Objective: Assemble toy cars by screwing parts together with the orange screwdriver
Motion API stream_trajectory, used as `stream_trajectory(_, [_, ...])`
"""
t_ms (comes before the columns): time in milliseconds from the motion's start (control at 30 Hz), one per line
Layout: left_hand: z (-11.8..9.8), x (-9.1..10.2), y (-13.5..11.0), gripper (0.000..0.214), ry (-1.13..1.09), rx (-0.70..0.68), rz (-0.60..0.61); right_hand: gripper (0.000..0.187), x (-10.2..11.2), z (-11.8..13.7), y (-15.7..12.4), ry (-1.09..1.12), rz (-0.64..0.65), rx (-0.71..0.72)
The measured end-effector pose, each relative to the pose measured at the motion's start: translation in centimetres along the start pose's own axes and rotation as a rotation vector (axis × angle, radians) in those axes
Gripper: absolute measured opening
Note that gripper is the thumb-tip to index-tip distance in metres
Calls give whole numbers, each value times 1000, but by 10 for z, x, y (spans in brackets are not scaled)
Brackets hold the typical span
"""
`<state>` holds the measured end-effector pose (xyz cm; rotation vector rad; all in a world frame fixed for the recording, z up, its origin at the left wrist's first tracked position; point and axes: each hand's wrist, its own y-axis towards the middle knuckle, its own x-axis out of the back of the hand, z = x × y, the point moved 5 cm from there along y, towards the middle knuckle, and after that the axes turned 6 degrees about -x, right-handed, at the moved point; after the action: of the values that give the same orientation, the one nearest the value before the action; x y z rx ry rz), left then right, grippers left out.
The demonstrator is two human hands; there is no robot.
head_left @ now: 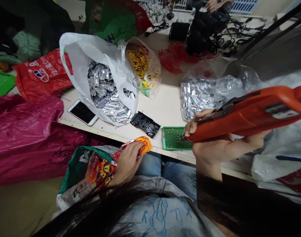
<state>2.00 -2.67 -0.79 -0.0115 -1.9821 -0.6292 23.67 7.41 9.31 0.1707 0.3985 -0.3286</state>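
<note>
My left hand (129, 159) grips an orange toy car body (144, 144) with red markings at the table's front edge. Just below and left of it hangs an open green and white bag (72, 164) filled with red, orange and yellow toy parts (104, 171). In my right hand (212, 149) is a large orange electric screwdriver (251, 113), fingers wrapped round its body. Its tip points down into a small green tray (167, 131) with tiny screws, though contact cannot be made out. Between both hands and further back lies a black toy car chassis (145, 123).
Behind the chassis stands a white bag (73, 62) of silvery parts, beside a clear bag (154, 70) of yellow parts. More silvery parts (192, 98) lie in plastic at the right. A phone (82, 112) rests near the left edge. Another person's hand (212, 5) shows at the back.
</note>
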Motion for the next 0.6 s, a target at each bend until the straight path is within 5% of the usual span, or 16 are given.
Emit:
stream_trajectory(133, [-3, 20, 9, 13, -172, 117, -69, 59, 10, 10, 4, -64, -30, 37])
stream_trajectory(267, [4, 35, 10, 12, -524, 557, -226, 46, 24, 13, 1, -219, -95, 66])
stream_trajectory(433, [-5, 20, 10, 48, -1140, 995, -276, 51, 41, 9, -4, -346, -209, 205])
stream_trajectory(600, [-23, -1, 14, 55, -1385, 1123, -171, 37, 47, 15, -6, -278, -255, 216])
